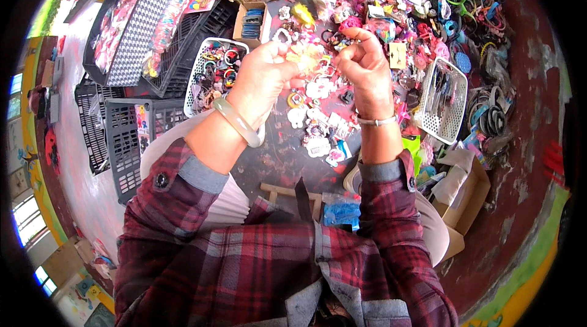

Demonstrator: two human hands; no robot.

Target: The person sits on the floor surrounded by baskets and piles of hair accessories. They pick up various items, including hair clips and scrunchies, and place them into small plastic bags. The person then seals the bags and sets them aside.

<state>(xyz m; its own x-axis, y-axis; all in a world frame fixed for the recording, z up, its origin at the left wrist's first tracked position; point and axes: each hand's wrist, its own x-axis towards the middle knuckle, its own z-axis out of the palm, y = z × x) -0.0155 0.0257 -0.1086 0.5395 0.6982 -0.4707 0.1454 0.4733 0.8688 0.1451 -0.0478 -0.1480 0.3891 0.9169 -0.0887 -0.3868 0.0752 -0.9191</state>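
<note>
Yellow-orange soft ornament (307, 56) — a small hair decoration, fabric or foam by its look — is held up between both hands above the heap of hair accessories (379, 15) on the dark red floor (532, 113). Judged light, pliable, easily crushed; best pinched at its edges, not its middle.

Left hand (263, 76): fingers curled close, thumb and forefinger pinched on the ornament's left side; a pale green bangle (235, 120) sits on the wrist.

Right hand (367, 61): fingers bent almost into a fist, tips meeting at the ornament's right edge — whether they grip it or a small separate piece, cannot tell. A thin silver bracelet (376, 121) circles this wrist.

White wire baskets (449, 104) and grey crates (125, 137) flank the pile.
</note>
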